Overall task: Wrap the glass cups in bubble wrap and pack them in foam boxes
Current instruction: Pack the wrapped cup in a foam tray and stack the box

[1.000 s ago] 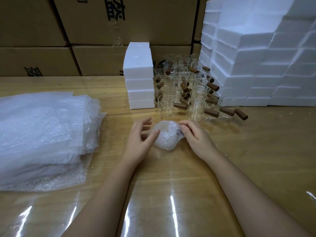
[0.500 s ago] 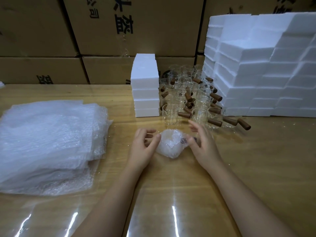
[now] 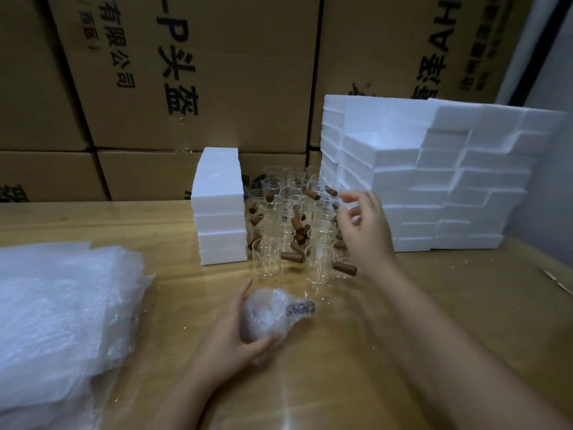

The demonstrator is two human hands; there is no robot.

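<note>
- Head view: my left hand [image 3: 231,339] grips the bubble-wrapped cup [image 3: 266,318] low over the tabletop [image 3: 449,305]
- my right hand [image 3: 364,228] hangs loose and empty, fingers spread, above the bare glass cups [image 3: 288,231]; foam boxes [image 3: 434,181] stand just beyond

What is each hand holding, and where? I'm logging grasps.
Left hand has its grip around the body of the wrapped cup; its handle sticks out free. Right hand holds nothing.

Printed cardboard cartons [image 3: 192,72] stacked behind a glossy wooden table [image 3: 465,305]
</note>
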